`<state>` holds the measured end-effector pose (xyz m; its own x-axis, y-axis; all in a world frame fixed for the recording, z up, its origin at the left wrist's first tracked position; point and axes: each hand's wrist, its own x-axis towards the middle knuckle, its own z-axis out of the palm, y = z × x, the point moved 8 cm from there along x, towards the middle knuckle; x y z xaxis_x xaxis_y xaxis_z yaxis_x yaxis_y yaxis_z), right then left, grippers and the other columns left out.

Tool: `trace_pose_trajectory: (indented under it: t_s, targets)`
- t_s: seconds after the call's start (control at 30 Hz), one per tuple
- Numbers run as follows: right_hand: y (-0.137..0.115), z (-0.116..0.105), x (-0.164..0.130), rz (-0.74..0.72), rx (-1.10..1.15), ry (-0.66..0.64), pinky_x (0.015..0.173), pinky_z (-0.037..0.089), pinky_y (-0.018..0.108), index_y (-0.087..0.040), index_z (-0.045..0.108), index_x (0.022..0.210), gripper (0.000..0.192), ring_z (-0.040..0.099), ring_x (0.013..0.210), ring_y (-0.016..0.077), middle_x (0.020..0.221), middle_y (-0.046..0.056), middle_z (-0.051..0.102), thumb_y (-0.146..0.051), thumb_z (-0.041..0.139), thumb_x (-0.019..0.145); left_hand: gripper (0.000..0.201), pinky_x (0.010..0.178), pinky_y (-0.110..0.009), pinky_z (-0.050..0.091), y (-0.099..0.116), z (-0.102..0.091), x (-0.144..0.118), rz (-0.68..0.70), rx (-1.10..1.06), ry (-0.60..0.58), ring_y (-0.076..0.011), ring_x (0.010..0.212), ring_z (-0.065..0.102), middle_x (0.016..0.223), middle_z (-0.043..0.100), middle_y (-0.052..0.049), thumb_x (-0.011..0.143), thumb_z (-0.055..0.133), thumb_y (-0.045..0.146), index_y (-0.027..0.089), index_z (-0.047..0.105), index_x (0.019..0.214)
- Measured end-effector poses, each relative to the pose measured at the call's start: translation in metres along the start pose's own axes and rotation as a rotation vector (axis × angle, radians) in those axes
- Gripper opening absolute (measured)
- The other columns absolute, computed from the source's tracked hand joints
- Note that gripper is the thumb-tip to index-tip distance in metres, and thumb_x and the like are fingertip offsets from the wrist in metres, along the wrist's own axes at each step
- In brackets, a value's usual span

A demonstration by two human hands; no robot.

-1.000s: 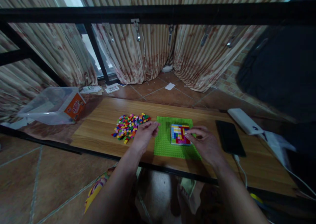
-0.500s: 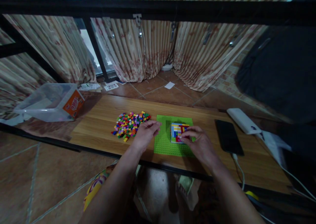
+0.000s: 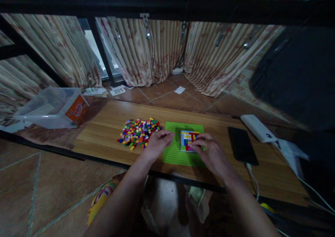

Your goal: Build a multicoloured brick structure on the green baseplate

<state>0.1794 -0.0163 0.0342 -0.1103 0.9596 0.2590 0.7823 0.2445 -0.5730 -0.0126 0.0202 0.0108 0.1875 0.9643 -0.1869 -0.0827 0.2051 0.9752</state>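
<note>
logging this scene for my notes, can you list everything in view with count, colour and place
loose small plastic bricks: one pile, many colours, on the table left of the baseplate
green studded baseplate: 1, bright green, table centre
square brick mosaic: 1, white, yellow, red and blue, on the baseplate
wooden table: 1, light brown with dark edge, low over the floor
black phone: 1, flat on the table, right of the baseplate
white power bank: 1, right far edge of the table
clear plastic box: 1, orange label, on the floor to the left
curtains: beige, striped, behind the table
left hand: at the baseplate's left edge
right hand: fingertips on the mosaic
</note>
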Motion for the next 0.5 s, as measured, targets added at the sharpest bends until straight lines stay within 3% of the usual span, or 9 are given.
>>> trace_pose_trajectory:
  t_s: [0.4, 0.5]
  targets:
    - [0.012, -0.002, 0.000, 0.169, 0.070, 0.103, 0.085, 0.046, 0.038, -0.021, 0.070, 0.072, 0.018, 0.061, 0.088, 0.0213, 0.091, 0.006, 0.063, -0.030, 0.057, 0.080, 0.018, 0.057, -0.022, 0.036, -0.001, -0.001, 0.002, 0.011, 0.047, 0.004, -0.0081, 0.057, 0.047, 0.061, 0.055, 0.002, 0.077, 0.067, 0.030, 0.013, 0.068, 0.072]
    - [0.010, -0.003, 0.000, 0.180, 0.066, 0.098, 0.083, 0.046, 0.038, -0.020, 0.069, 0.072, 0.019, 0.061, 0.087, 0.0216, 0.089, 0.007, 0.063, -0.031, 0.056, 0.081, 0.018, 0.057, -0.022, 0.036, -0.002, 0.006, 0.000, 0.001, 0.124, -0.073, -0.0086, 0.057, 0.046, 0.060, 0.055, 0.002, 0.078, 0.065, 0.030, 0.013, 0.069, 0.073]
